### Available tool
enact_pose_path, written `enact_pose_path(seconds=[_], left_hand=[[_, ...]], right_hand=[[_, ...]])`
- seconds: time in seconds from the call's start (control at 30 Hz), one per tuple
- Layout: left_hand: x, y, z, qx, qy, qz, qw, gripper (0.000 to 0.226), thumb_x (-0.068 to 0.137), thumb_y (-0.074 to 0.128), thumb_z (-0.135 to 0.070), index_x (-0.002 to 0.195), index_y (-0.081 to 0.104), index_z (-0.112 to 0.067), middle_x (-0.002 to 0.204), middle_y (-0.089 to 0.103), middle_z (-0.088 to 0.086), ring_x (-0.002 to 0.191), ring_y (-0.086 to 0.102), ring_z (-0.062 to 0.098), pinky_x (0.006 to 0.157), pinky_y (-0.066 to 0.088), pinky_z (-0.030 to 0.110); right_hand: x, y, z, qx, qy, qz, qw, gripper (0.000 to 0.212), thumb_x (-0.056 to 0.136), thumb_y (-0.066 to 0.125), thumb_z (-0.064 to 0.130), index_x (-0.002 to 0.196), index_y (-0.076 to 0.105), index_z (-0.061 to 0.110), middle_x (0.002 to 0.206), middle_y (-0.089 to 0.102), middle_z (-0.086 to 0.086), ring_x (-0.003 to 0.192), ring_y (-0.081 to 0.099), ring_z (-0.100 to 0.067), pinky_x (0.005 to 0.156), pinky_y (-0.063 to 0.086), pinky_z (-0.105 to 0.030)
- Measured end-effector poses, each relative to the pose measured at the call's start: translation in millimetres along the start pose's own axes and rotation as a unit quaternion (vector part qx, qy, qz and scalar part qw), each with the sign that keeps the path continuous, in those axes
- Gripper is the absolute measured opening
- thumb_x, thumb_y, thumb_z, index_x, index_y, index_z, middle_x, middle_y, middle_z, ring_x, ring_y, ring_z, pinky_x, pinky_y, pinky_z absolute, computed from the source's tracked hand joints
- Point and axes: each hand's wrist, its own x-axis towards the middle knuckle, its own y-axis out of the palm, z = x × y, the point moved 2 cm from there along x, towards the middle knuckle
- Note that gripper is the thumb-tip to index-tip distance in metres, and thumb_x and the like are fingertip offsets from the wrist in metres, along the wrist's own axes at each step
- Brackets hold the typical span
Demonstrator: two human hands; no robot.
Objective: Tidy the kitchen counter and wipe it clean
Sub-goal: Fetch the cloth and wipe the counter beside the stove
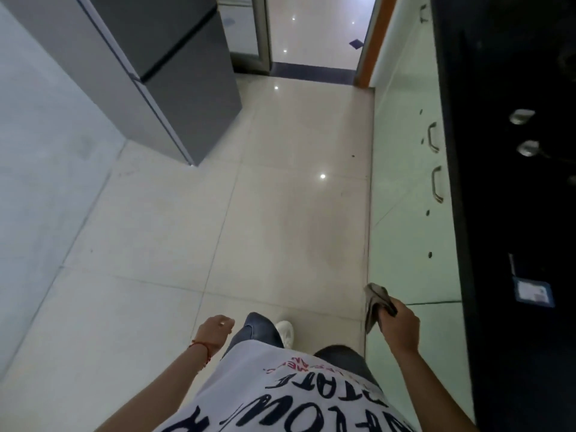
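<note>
Grey-brown cloth (pixel 375 304), crumpled, was gripped in the right hand (pixel 399 324) at near right, fingers curled round its lower end; the loose part stuck up and to the left of the fist. Hand and cloth hung over the floor (pixel 280 198) just beside the pale green cabinet fronts (pixel 405 182), apart from the counter (pixel 514 182).

Left hand (pixel 216 330) was at near centre-left, seen from the back, fingers curled under and held nothing that showed; fingertips were hidden behind the knuckles. A red thread band (pixel 202 349) circled that wrist.

Counter ran along the right edge, black and very dark; its far surface was hard to make out. Two shiny metal pieces (pixel 523 132) sat on it at mid distance, shapes unclear. A blue-edged card or packet (pixel 534 293) lay nearer, its print too blurred to read. Two metal handles (pixel 434 163) showed on the cabinet fronts.

White T-shirt (pixel 280 394) with dark lettering filled the near bottom, cut off by the frame. Jeans leg and one white shoe (pixel 286 332) showed beyond it; the other foot was hidden.

Grey fridge (pixel 149 73) stood at far left, top cut off. A doorway (pixel 314 35) opened at far centre onto glossy tiles.
</note>
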Motion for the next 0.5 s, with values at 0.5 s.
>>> enact_pose_path(seconds=[0.5], left_hand=[[159.3,-112.6,-273.9,-0.175,0.019,0.052,0.983,0.014,0.093,0.047,-0.022,0.089,0.054,-0.010,0.079,0.060,0.005,0.071,0.053,0.018,0.063,0.038,0.025]], right_hand=[[180.5,25.0,123.4,-0.025,0.061,0.022,0.998,0.014,0.088,0.053,0.012,0.083,0.066,0.010,0.077,0.065,-0.015,0.073,0.058,-0.028,0.062,0.041,-0.028]])
